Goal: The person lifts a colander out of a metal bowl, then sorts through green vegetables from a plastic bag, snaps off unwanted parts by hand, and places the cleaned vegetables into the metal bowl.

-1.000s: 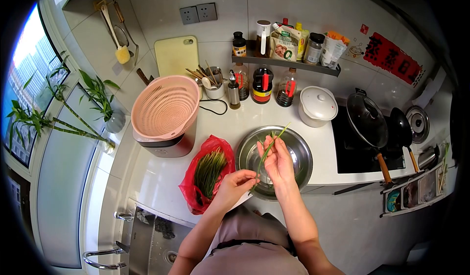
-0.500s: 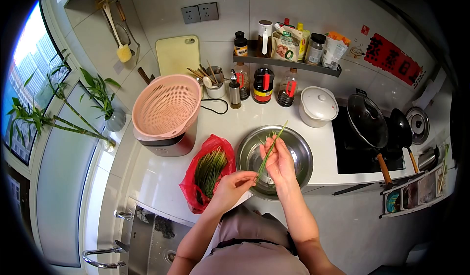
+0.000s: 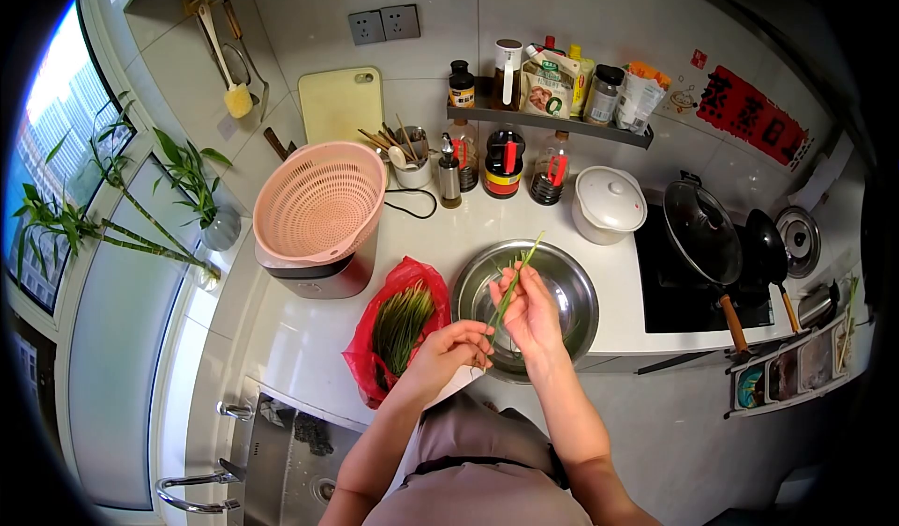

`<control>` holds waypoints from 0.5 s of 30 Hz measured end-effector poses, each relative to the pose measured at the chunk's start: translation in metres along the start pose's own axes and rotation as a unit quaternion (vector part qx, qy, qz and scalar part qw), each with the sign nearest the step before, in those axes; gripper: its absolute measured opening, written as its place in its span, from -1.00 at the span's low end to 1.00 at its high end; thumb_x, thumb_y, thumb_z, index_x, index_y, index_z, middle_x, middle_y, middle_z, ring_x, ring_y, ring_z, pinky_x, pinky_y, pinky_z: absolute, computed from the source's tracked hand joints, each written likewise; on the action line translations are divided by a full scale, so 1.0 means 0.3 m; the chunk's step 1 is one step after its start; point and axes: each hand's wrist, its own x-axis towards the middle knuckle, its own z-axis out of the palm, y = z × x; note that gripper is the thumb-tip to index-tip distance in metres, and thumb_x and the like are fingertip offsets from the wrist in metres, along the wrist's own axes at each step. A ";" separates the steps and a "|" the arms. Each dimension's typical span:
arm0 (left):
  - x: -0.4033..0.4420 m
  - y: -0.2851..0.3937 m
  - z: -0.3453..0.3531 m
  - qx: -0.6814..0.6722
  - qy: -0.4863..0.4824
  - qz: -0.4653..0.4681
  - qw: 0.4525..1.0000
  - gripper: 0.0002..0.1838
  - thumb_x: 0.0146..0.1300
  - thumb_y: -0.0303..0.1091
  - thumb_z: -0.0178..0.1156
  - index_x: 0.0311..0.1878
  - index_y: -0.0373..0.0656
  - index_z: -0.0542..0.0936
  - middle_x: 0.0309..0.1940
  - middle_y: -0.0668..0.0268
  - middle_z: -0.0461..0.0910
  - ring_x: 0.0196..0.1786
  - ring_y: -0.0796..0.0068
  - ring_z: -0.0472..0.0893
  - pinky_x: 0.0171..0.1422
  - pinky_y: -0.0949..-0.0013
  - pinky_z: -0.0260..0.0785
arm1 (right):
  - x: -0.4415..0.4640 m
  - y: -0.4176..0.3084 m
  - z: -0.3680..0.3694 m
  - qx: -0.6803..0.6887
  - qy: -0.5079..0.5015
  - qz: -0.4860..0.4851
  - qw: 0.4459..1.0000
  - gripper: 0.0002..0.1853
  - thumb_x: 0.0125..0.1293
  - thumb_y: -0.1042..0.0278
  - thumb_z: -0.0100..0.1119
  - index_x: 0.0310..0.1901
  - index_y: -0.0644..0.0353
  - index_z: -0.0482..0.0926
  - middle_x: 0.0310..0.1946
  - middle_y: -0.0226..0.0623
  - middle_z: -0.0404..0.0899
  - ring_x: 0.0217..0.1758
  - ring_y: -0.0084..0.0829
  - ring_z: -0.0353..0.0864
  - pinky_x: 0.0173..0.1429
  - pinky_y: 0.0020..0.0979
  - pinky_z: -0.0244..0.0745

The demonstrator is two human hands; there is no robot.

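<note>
A few thin green chives slant upward between my hands, over a stainless steel bowl. My right hand is closed around their middle, palm partly toward me. At their lower end the fingertips of my left hand pinch the stalks, near the bowl's left rim. Left of the bowl lies an open red plastic bag with a thick bunch of chives inside. Part of the bowl's near side is hidden behind my right hand and wrist.
A pink colander rests on a dark bin-like container at left. The sink is at lower left. Behind the bowl stand sauce bottles and a white lidded pot. A lidded wok sits on the hob at right.
The chives and my right hand have shifted slightly down and left. My left hand keeps its pinch near the lower end, with its fingers a little raised.
</note>
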 end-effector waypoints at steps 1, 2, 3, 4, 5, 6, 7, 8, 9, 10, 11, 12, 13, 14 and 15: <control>0.001 0.001 -0.001 0.000 0.000 0.000 1.000 -0.66 0.23 -0.66 -0.03 0.07 -0.38 0.50 -0.26 0.23 0.56 -0.22 0.45 0.61 -0.06 0.45 0.48 | 0.000 0.002 -0.001 -0.002 0.000 -0.001 1.000 -0.86 0.47 0.38 -0.02 -0.06 0.20 0.49 -0.22 -0.25 0.62 -0.18 -0.42 0.65 0.15 -0.23 0.57; 0.003 0.006 -0.002 -0.010 0.004 -0.015 1.000 -0.67 0.24 -0.66 -0.06 0.07 -0.40 0.50 -0.27 0.21 0.57 -0.23 0.43 0.61 -0.06 0.44 0.48 | 0.000 0.003 -0.002 -0.003 0.000 -0.002 1.000 -0.86 0.47 0.38 -0.02 -0.07 0.20 0.49 -0.22 -0.25 0.62 -0.18 -0.42 0.65 0.15 -0.23 0.57; 0.004 0.010 -0.002 -0.019 0.008 -0.030 0.999 -0.67 0.25 -0.65 -0.09 0.06 -0.41 0.50 -0.28 0.19 0.57 -0.23 0.41 0.62 -0.06 0.43 0.49 | 0.001 0.003 -0.003 -0.003 0.000 -0.002 1.000 -0.86 0.47 0.38 -0.02 -0.07 0.20 0.49 -0.22 -0.25 0.62 -0.18 -0.42 0.65 0.15 -0.23 0.57; 0.006 0.014 0.000 -0.020 0.009 -0.031 0.999 -0.67 0.25 -0.65 -0.09 0.06 -0.41 0.50 -0.28 0.19 0.57 -0.23 0.41 0.62 -0.06 0.43 0.49 | 0.000 0.003 -0.005 -0.003 0.001 -0.001 1.000 -0.86 0.47 0.38 -0.01 -0.07 0.20 0.50 -0.22 -0.25 0.62 -0.18 -0.42 0.64 0.16 -0.23 0.57; 0.006 0.019 0.002 -0.031 0.018 -0.042 0.999 -0.69 0.27 -0.63 -0.08 0.05 -0.42 0.50 -0.29 0.18 0.57 -0.25 0.40 0.62 -0.08 0.43 0.49 | 0.000 0.003 -0.006 -0.002 0.002 -0.001 1.000 -0.87 0.47 0.38 -0.01 -0.07 0.20 0.50 -0.22 -0.25 0.62 -0.19 -0.42 0.64 0.16 -0.23 0.57; 0.006 0.025 0.005 -0.042 0.027 -0.052 0.997 -0.70 0.29 -0.61 -0.08 0.04 -0.43 0.50 -0.30 0.17 0.58 -0.27 0.40 0.62 -0.09 0.43 0.50 | -0.001 0.004 -0.006 -0.002 0.002 -0.001 1.000 -0.87 0.47 0.38 -0.01 -0.07 0.20 0.50 -0.22 -0.25 0.62 -0.19 -0.42 0.64 0.16 -0.23 0.57; 0.006 0.032 0.011 -0.042 0.026 -0.052 0.997 -0.70 0.29 -0.61 -0.08 0.04 -0.43 0.50 -0.30 0.17 0.58 -0.27 0.40 0.62 -0.09 0.43 0.50 | -0.002 0.005 -0.005 -0.005 0.006 -0.002 1.000 -0.87 0.47 0.38 0.00 -0.08 0.20 0.50 -0.22 -0.25 0.62 -0.19 -0.42 0.64 0.16 -0.23 0.57; 0.006 0.040 0.018 -0.033 0.035 -0.058 0.997 -0.73 0.33 -0.57 -0.06 0.03 -0.41 0.51 -0.32 0.19 0.58 -0.30 0.40 0.63 -0.12 0.42 0.51 | -0.002 0.005 -0.005 -0.008 0.009 -0.003 1.000 -0.87 0.46 0.38 0.00 -0.08 0.20 0.50 -0.22 -0.25 0.62 -0.19 -0.43 0.64 0.16 -0.23 0.57; 0.006 0.044 0.023 -0.025 0.043 -0.064 0.997 -0.76 0.37 -0.53 -0.04 0.02 -0.39 0.52 -0.35 0.20 0.58 -0.32 0.41 0.63 -0.15 0.41 0.51 | -0.002 0.006 -0.006 -0.007 0.009 -0.003 1.000 -0.87 0.46 0.38 0.00 -0.08 0.20 0.50 -0.22 -0.25 0.62 -0.19 -0.43 0.64 0.16 -0.23 0.57; 0.008 0.040 0.023 -0.025 0.043 -0.064 0.997 -0.76 0.37 -0.53 -0.04 0.02 -0.39 0.52 -0.35 0.20 0.58 -0.32 0.41 0.63 -0.15 0.41 0.51 | -0.002 0.007 -0.008 -0.008 0.007 -0.003 1.000 -0.87 0.46 0.39 0.00 -0.08 0.20 0.50 -0.23 -0.25 0.62 -0.19 -0.43 0.64 0.16 -0.23 0.57; 0.012 0.035 0.022 -0.024 0.042 -0.061 0.997 -0.79 0.39 -0.49 -0.01 -0.02 -0.36 0.52 -0.36 0.22 0.58 -0.34 0.43 0.62 -0.17 0.41 0.52 | -0.002 0.007 -0.011 -0.008 0.004 -0.003 1.000 -0.88 0.46 0.39 0.00 -0.09 0.20 0.50 -0.23 -0.26 0.62 -0.18 -0.43 0.64 0.16 -0.23 0.57; 0.015 0.028 0.019 -0.023 0.040 -0.057 0.997 -0.82 0.41 -0.46 0.03 -0.05 -0.34 0.53 -0.37 0.24 0.58 -0.37 0.45 0.62 -0.20 0.40 0.52 | 0.000 0.008 -0.017 -0.008 0.004 -0.003 1.000 -0.88 0.46 0.39 0.00 -0.09 0.20 0.50 -0.23 -0.26 0.62 -0.18 -0.43 0.64 0.16 -0.23 0.57; 0.019 0.019 0.016 -0.023 0.040 -0.057 0.997 -0.82 0.41 -0.46 0.03 -0.05 -0.34 0.53 -0.37 0.24 0.58 -0.37 0.45 0.62 -0.20 0.40 0.52 | 0.002 0.009 -0.025 -0.005 -0.005 0.001 1.000 -0.87 0.47 0.39 -0.02 -0.07 0.19 0.48 -0.20 -0.23 0.62 -0.16 -0.42 0.63 0.20 -0.18 0.53; 0.023 0.009 0.013 -0.026 0.040 -0.052 0.998 -0.85 0.40 -0.45 0.05 -0.09 -0.31 0.53 -0.38 0.26 0.58 -0.39 0.47 0.61 -0.22 0.40 0.52 | 0.003 0.010 -0.031 -0.003 -0.014 0.005 1.000 -0.87 0.48 0.39 -0.05 -0.05 0.18 0.47 -0.17 -0.21 0.61 -0.14 -0.41 0.62 0.23 -0.14 0.50; 0.025 0.004 0.011 -0.029 0.040 -0.046 0.998 -0.88 0.40 -0.45 0.07 -0.13 -0.28 0.54 -0.39 0.28 0.58 -0.40 0.48 0.60 -0.24 0.39 0.53 | 0.002 0.011 -0.032 -0.002 -0.014 0.004 1.000 -0.87 0.48 0.39 -0.05 -0.05 0.18 0.47 -0.17 -0.21 0.61 -0.14 -0.41 0.62 0.23 -0.14 0.50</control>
